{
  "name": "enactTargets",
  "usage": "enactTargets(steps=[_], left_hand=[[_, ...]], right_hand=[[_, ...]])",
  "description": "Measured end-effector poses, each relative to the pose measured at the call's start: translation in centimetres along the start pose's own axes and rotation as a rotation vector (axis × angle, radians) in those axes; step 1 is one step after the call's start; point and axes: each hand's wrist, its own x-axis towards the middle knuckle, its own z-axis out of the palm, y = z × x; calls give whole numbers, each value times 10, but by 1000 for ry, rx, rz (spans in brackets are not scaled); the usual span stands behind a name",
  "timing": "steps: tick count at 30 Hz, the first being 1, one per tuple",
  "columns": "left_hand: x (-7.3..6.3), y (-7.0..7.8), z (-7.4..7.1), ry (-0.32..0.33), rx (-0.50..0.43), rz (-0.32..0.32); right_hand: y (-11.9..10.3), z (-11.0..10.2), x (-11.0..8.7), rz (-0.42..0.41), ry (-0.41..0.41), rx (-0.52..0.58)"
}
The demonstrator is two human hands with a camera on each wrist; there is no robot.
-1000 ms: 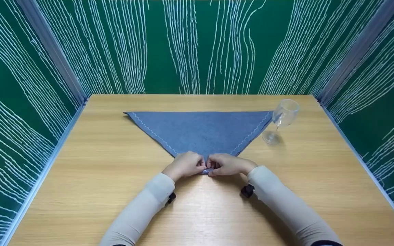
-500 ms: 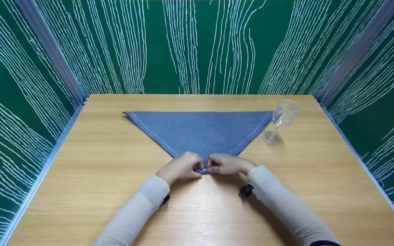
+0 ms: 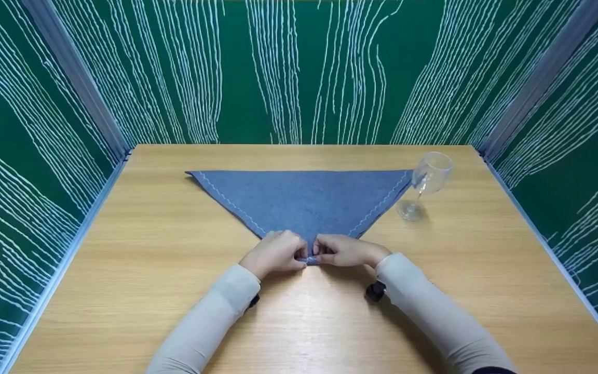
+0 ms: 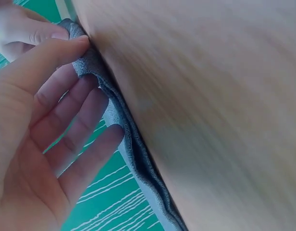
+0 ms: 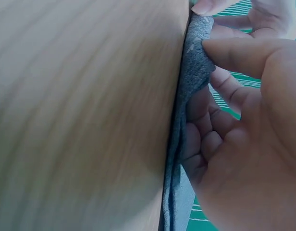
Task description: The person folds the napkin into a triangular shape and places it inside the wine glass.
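A blue-grey cloth [image 3: 299,200], folded into a triangle with pale stitching along two sides, lies with its long edge toward the back wall. Its near tip is turned up into a small roll. My left hand [image 3: 280,251] pinches the left end of that roll between thumb and fingers. Close beside it, my right hand [image 3: 348,250] pinches the right end. In the left wrist view the thumb presses the folded cloth [image 4: 92,62] from the near side, fingers behind it. The right wrist view shows the rolled cloth [image 5: 196,60] under the right thumb, its layers stacked on the tabletop.
A clear wine glass [image 3: 430,174] stands upright at the cloth's right corner, overlapping it in the head view. The wooden table [image 3: 122,270] is bounded at the back and sides by green panels [image 3: 242,72] with white wavy lines.
The left hand has shifted slightly left along the rolled tip, leaving a little more of the roll showing between the hands. The right hand has stayed almost still.
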Motion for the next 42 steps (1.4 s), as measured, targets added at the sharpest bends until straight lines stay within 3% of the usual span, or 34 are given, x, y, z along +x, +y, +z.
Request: enactTargets(steps=[8,18,26,34,42], left_hand=[[1,2,-1,-24,38,-21],[3,-1,-5,-94,-28,-81],[4,-4,-6,-129,-72,-115],[4,-6,-4,-131,-39,-119],[4,-6,-5,-124,-42,-114]], right_hand=[[4,0,-5,-29,25,-7],[2,2,-11,-147,162,-226],[3,6,-11,-207,209,-278],[0,-8,-4,-174,101,-271],[4,-23,9,29,-86,-163]])
